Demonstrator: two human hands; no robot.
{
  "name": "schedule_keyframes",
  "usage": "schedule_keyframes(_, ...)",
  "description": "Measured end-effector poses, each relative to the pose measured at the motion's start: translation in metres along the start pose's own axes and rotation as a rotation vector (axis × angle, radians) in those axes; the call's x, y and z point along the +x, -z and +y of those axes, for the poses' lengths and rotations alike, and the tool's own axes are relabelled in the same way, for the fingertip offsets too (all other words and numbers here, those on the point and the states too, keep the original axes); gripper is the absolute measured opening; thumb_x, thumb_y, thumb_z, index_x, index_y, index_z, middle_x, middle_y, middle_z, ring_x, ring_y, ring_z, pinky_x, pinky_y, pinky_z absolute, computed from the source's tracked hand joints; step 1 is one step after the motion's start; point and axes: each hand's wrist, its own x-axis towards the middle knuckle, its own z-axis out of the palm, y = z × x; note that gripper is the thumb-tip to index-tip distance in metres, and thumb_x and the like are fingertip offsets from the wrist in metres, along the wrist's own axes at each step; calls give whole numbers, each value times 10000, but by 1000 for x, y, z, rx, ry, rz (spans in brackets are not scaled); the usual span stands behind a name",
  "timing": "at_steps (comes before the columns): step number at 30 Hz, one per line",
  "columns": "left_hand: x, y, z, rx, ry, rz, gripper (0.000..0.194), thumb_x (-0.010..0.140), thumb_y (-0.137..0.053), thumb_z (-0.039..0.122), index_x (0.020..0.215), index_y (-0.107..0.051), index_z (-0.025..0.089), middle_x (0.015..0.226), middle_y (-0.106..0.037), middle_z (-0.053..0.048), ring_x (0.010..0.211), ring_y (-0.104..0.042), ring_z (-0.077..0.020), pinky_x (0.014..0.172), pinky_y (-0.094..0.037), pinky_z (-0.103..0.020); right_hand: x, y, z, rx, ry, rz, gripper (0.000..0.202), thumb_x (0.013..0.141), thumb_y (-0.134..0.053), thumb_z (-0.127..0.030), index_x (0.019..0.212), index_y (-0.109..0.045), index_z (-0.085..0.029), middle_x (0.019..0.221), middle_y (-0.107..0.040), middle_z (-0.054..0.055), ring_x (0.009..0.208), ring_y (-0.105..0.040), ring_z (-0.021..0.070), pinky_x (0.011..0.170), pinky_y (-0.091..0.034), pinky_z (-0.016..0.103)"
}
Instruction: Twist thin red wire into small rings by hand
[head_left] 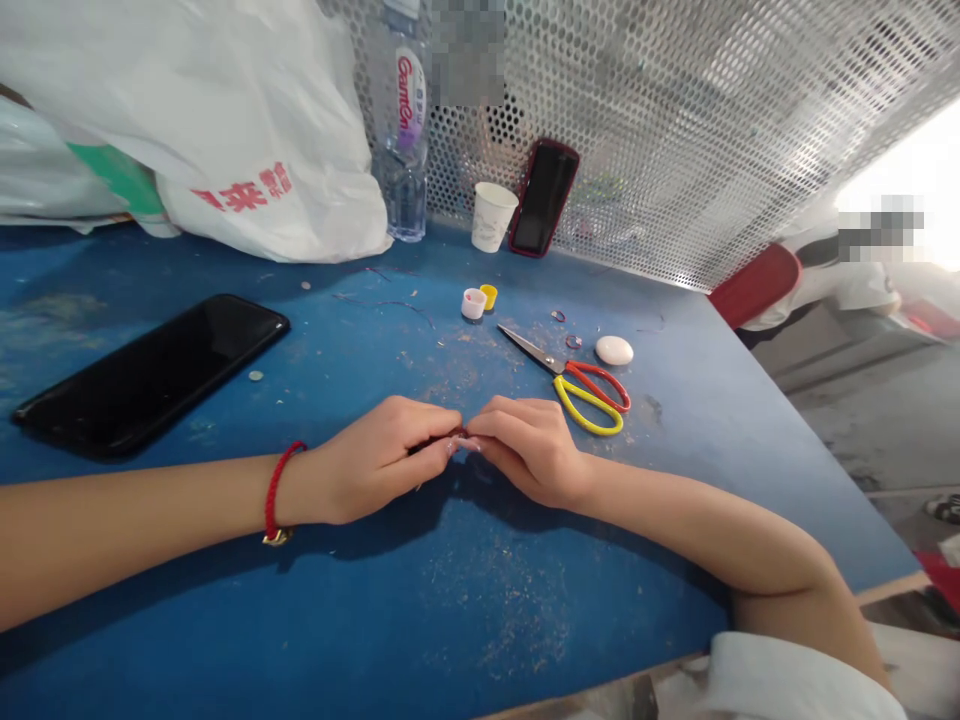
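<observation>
My left hand point(386, 458), with a red braided bracelet point(279, 490) on its wrist, meets my right hand point(534, 450) over the middle of the blue table point(360, 620). Both are closed, fingertips pinched together around something tiny, partly dark red, that the fingers mostly hide. Just beyond my right hand lie scissors point(551, 362) with one red and one yellow handle, blades shut. A white oval object point(614, 350) rests beside them, near two small dark rings of thread point(573, 342). Farther back stand a small white cup point(473, 303) and a yellow one point(489, 296).
A black phone point(154, 375) lies at the left. Along the back are a white plastic bag point(262, 120), a water bottle point(405, 150), a paper cup point(493, 216) and an upright phone point(545, 197) against a perforated metal screen point(675, 130). Loose threads point(390, 303) lie on the table.
</observation>
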Motion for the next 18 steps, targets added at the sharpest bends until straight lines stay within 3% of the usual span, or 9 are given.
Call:
schedule_keyframes(5, 1, -1, -1, 17, -1, 5, 364, 1007, -434, 302, 653, -423, 218, 561, -533, 35, 524, -474, -129, 545, -329, -274, 0, -2, 1, -26, 44, 17, 336, 1169, -427, -306, 983, -671, -171, 806, -730, 41, 656, -616, 125, 636, -432, 258)
schedule_keyframes(18, 1, 1, 0, 8, 15, 14, 365, 1004, -425, 334, 658, -387, 222, 549, -530, 45, 527, -473, -120, 540, -348, -252, -4, -6, 4, 57, -63, -45, 267, 1136, -458, -308, 1006, -652, -178, 804, -664, 40, 666, -581, 144, 657, -406, 275)
